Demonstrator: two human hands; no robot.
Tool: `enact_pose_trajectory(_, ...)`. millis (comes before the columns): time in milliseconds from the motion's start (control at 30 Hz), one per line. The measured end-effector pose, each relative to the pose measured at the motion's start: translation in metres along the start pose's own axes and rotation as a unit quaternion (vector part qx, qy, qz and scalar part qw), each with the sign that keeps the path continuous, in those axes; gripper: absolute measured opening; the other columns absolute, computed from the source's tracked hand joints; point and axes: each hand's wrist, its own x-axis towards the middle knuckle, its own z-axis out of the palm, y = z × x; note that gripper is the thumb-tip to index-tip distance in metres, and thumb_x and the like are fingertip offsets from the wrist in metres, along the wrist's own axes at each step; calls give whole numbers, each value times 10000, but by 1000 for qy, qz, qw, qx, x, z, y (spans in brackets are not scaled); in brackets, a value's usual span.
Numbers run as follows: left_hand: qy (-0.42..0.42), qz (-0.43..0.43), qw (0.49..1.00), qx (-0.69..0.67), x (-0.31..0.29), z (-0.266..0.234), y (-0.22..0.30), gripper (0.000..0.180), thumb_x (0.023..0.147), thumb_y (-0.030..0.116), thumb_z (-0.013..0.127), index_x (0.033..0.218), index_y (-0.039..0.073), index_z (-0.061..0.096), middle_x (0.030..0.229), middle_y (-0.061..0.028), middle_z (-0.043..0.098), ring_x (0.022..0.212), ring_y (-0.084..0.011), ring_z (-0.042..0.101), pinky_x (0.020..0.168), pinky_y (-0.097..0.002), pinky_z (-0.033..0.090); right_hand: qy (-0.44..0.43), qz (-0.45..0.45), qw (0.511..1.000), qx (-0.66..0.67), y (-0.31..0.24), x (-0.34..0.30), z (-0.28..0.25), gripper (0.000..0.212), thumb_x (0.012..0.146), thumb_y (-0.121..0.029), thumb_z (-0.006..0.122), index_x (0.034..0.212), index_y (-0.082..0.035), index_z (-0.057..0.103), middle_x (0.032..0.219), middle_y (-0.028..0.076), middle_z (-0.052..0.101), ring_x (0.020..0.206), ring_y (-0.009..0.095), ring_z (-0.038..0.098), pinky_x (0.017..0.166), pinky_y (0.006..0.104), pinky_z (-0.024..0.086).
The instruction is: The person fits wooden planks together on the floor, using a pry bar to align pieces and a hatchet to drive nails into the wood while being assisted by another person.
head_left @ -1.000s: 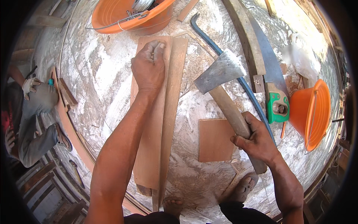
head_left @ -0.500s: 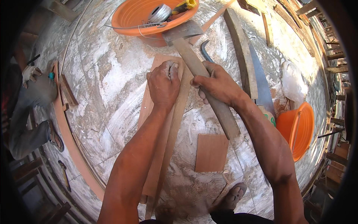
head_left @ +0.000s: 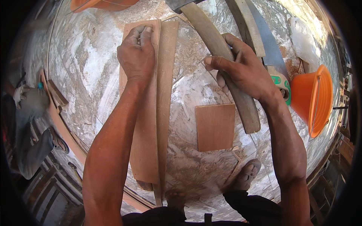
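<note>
My left hand (head_left: 138,52) is closed in a pinch over the far end of a long reddish-brown board (head_left: 145,150). Whatever its fingertips hold, if anything, is too small to make out. A second narrow board (head_left: 167,86) lies along the first one's right edge. My right hand (head_left: 243,67) is loosely round the wooden handle of a hatchet (head_left: 247,109), its thumb stretched out to the left. The hatchet's dark metal head is partly cut off at the top edge. Below the handle, a square piece of board (head_left: 215,128) lies flat on the floor.
An orange bucket (head_left: 320,101) lies tipped at the right, beside a handsaw (head_left: 281,84) with a green-and-white handle. A thick timber (head_left: 247,28) lies near the blade. Another orange tub (head_left: 105,3) is cut off at the top. Another person (head_left: 32,124) sits at far left behind a long strip (head_left: 62,116).
My view has shifted forward and closer to the boards. The right hand's grip on the hatchet handle has loosened, and the hatchet has swung slightly away from the left hand.
</note>
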Motion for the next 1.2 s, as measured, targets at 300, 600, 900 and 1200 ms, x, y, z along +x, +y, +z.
enact_pose_trajectory(300,-22,26,999,7,2,2,-7,325,991,272,666,1140,2,768,1001,-169,785,888,-231,746,851,-325,555,90,-48,995,8,68,-84,17,522,956,-198,690,1390,16,495,1053,184,658,950,275,665,871,393,526)
enact_pose_trajectory(600,-37,19,999,31,0,1,-4,356,998,308,668,1186,20,760,1070,-148,782,958,-206,734,908,-312,541,130,-136,980,-61,46,-58,21,497,967,-203,688,1367,21,497,992,277,692,919,379,712,825,435,543)
enact_pose_trajectory(900,-32,16,999,19,-1,1,1,335,999,304,678,1181,37,769,1085,-108,789,975,-157,724,915,-292,533,127,-155,975,-98,33,-39,35,501,961,-213,704,1356,26,508,972,307,703,909,420,732,802,461,555)
enact_pose_trajectory(1200,-14,14,999,43,-2,5,0,320,989,303,669,1157,53,776,1064,-152,782,952,-243,760,892,-324,559,142,-209,952,-174,29,-26,38,503,969,-204,708,1390,-2,520,991,284,701,929,418,719,799,465,555)
